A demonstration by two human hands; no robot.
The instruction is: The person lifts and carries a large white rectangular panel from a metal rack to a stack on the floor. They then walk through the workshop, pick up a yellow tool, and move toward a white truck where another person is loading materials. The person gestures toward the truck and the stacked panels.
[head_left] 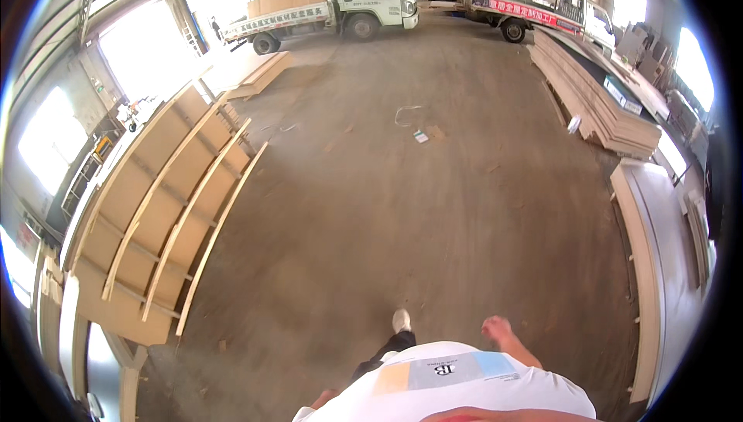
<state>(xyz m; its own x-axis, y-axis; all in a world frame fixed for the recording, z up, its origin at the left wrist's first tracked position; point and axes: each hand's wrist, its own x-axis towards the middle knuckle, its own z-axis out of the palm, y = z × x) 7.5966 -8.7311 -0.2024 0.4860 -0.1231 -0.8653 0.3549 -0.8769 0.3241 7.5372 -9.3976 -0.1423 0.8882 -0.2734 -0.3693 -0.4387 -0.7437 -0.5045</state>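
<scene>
Neither grip is closed on anything: the right hand [496,328], blurred at the lower centre of the frame, is swung out to the side of the body with nothing in it, though whether its fingers are spread or curled cannot be told; the left hand [323,399], low at the bottom edge left of centre, is largely hidden by the white T-shirt [464,391], and its state cannot be told either. A white shoe [401,320] is set forward on the dusty concrete floor [402,205], which suggests the arms are carried loose in mid-stride rather than reaching.

Nearest to the hands is only that bare floor. At the left of the frame, a framed wooden panel [166,213] with long battens is seen leaning, apparently propped upright to save floor space. Along the right edge, flat door-like boards [658,267] are laid out, and behind them, in the upper right, stacked sheets [596,104] are piled low in a long row. A scrap of paper and a loop of strapping [414,124] are left on the floor at upper centre. Two white trucks [340,4] are parked across the top of the frame, closing off the far end of the hall.
</scene>
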